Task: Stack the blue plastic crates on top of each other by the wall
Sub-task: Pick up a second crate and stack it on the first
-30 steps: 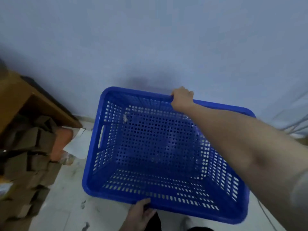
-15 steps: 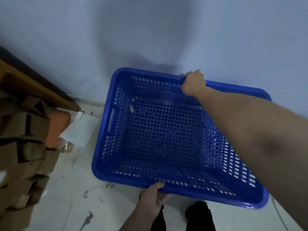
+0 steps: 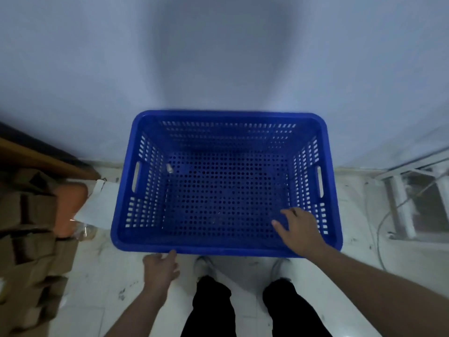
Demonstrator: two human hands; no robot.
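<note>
A blue perforated plastic crate [image 3: 226, 249] sits level against the pale wall, its open top facing me and its inside bare apart from a small scrap near the left wall. My left hand [image 3: 159, 268] hovers just below the crate's near rim with loosely curled fingers, holding nothing. My right hand [image 3: 300, 229] is spread over the crate's near right corner, fingers apart, off the rim. Whether another crate lies underneath is hidden.
Stacked cardboard boxes [image 3: 26, 239] and an orange object [image 3: 68, 210] crowd the left, under a wooden edge. A white paper [image 3: 97, 207] lies beside the crate. A white metal frame [image 3: 403, 205] and a cable stand at the right. My legs and shoes are just below the crate.
The crate has come down from a tilted carry and now rests level by the wall. My right hand has left the far rim and my left hand has let go of the near rim.
</note>
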